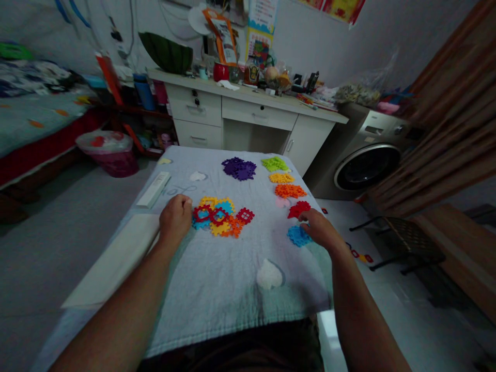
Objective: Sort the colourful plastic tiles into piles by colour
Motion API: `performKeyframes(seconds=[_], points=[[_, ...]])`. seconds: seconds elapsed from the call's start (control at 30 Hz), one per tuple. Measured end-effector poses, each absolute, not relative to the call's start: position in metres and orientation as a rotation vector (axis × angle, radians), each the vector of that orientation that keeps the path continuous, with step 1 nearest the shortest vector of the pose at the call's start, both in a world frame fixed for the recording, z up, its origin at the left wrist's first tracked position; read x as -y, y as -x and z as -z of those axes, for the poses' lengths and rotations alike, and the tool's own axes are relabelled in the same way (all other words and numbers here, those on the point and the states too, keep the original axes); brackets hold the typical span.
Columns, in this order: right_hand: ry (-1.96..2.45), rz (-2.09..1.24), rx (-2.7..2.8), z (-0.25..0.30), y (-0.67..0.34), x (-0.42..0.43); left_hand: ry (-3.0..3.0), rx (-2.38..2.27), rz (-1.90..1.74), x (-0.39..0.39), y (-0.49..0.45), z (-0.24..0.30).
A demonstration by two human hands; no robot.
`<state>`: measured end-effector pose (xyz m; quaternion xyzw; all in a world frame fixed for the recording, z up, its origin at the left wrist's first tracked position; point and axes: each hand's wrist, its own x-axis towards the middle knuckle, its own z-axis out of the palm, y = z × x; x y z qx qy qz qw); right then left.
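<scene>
A joined cluster of interlocking plastic tiles (220, 217), red, yellow, blue and orange, lies in the middle of a pale cloth-covered table (217, 289). My left hand (175, 218) is curled closed against the cluster's left edge, touching a blue tile. My right hand (320, 230) rests on a pile of blue tiles (296, 236), fingers bent over it, just below a pile of red tiles (298, 208). Sorted piles lie further back: orange (290, 191), yellow (281, 178), green (274, 164) and purple (239, 168).
A white lump (268, 275) sits near the front of the cloth, a smaller one (197, 176) at the back left. A white flat box (153, 189) and scissors (179, 190) lie left. A desk (248, 116), washing machine (362, 155) and bed (34, 124) stand behind.
</scene>
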<state>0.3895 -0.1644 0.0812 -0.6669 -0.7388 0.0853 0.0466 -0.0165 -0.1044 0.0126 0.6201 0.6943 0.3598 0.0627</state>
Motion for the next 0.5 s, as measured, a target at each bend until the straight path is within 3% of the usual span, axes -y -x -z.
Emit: performKeyframes(seconds=[0.33,0.5], points=[[1.542,-0.434,2.555,-0.062,-0.279,0.136,-1.903,-2.207,-0.878,0.108,0.014,-0.021],[1.529,-0.497,2.552,-0.036,-0.261,0.127,-1.902,-2.241,-0.820,0.107,0.014,-0.019]])
